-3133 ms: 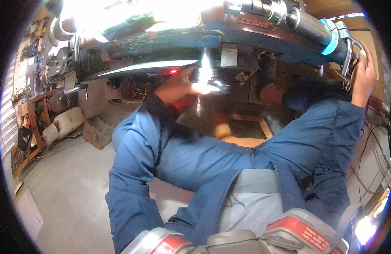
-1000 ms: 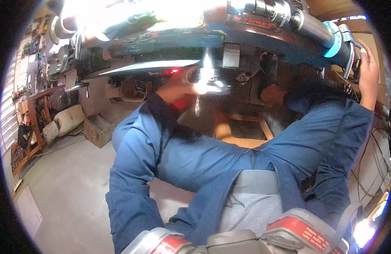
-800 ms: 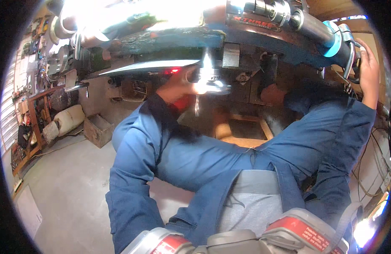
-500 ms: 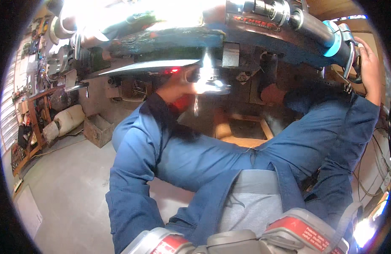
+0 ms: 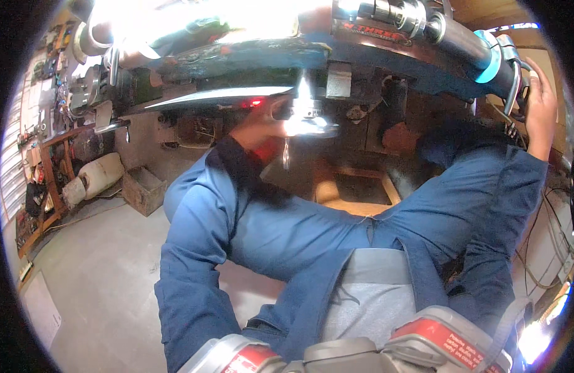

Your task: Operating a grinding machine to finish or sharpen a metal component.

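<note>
My left hand (image 5: pixel 257 124) is closed on the near side of a shiny metal handwheel (image 5: pixel 315 128) below the front of a metal lathe (image 5: pixel 237 59). Strong glare covers part of the wheel and my fingertips. A slim crank handle (image 5: pixel 286 152) hangs from that wheel. At the far right my right hand (image 5: pixel 540 107) reaches up around a dark handwheel (image 5: pixel 521 115) with a curved metal rim, at the end of the tailstock. Its fingers curl over the outer side and are partly hidden. The tailstock barrel (image 5: pixel 459 46) is grey with a light blue ring (image 5: pixel 487 59).
A small red light (image 5: pixel 256 102) glows by my left hand. Below the lathe stands a wooden frame (image 5: pixel 355 208). On the left floor are a metal box (image 5: pixel 144 191) and a pale cylinder (image 5: pixel 102 174). Cables (image 5: pixel 538 261) hang at right. Respirator cartridges (image 5: pixel 442 339) fill the lower edge.
My right hand has shifted slightly left and down around the tailstock wheel, its forearm moving inward. The crank handle at my left hand has shifted a little. My left hand stays in place.
</note>
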Tool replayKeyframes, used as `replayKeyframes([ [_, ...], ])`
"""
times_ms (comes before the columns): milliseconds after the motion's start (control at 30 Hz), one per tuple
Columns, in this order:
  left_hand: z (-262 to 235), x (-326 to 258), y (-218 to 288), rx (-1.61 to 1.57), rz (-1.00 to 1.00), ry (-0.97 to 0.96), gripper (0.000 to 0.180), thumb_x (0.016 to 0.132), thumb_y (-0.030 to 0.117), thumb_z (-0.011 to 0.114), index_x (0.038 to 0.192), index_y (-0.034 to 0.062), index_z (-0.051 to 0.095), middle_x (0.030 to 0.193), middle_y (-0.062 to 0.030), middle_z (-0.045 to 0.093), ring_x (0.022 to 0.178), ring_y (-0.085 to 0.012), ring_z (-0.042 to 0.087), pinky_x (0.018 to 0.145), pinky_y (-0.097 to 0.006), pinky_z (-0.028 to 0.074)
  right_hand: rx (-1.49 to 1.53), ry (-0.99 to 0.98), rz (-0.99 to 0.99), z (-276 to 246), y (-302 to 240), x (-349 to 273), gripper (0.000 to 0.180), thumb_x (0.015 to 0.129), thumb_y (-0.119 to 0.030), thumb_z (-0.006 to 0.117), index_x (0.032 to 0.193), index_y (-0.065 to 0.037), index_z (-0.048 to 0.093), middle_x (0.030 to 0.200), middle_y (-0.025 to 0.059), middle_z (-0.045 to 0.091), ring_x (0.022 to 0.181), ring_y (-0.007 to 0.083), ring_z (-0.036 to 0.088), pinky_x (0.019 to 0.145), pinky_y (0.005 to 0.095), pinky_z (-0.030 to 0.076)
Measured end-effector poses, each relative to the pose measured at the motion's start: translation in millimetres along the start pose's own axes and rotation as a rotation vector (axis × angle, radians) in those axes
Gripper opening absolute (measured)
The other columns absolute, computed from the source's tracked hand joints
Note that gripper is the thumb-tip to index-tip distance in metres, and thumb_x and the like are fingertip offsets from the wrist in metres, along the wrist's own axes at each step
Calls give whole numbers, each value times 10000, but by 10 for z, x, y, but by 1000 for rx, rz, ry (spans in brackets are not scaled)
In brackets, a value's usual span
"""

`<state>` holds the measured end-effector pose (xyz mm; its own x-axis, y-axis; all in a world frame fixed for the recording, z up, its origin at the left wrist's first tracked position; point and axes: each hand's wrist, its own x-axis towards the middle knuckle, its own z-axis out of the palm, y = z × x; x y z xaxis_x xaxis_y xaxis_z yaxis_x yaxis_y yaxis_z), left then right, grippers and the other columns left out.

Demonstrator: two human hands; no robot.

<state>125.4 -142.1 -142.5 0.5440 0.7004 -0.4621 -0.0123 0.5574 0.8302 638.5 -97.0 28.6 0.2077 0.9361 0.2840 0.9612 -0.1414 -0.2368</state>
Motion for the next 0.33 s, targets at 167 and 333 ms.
replayKeyframes([
  [167, -48, -6, 9, 31, -22, -48, 716, 740, 31, 648, 1385, 5, 338, 1119, -97, 586, 831, -121, 609, 717, -261, 504, 60, 122, 30, 42, -173, -188, 323, 975, -257, 444, 1220, -118, 601, 902, 31, 619, 784, 102, 546, 717, 239, 423],
  [333, -89, 24, -17, 189, -82, -37, 740, 758, 66, 665, 1409, 41, 315, 1231, -108, 518, 1040, -173, 537, 817, -309, 500, 230, 211, 77, 107, -275, -286, 302, 950, -197, 465, 1207, -163, 620, 692, -31, 506, 578, 42, 408, 550, 210, 356],
])
